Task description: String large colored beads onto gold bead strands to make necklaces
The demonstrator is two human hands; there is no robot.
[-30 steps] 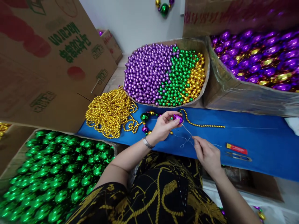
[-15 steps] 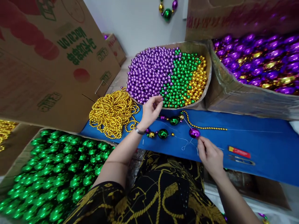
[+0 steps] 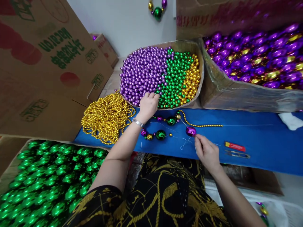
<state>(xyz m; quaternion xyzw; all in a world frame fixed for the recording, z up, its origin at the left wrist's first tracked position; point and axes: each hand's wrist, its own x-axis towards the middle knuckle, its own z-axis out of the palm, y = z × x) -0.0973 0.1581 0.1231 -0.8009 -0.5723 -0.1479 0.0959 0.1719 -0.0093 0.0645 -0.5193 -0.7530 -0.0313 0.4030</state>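
Observation:
My left hand is palm down at the near rim of the bin of small beads, over the border between the purple beads and green beads. Its fingers curl downward; what the fingertips hold is hidden. Between thumb and fingers, my right hand pinches one end of a large shiny purple bead. A thin straight line runs from that bead up to a gold bead. Near it on the blue cloth lie a large green bead, another green bead and loose white thread.
Gold bead strands are heaped left of the bin. A red lighter and thread snips lie right. Boxes hold large green beads and purple and gold beads. A tall cardboard box stands left.
My left hand has turned palm down and reached onto the beads at the bin's rim. My right hand keeps its pinch on the purple bead. The view has shifted slightly right.

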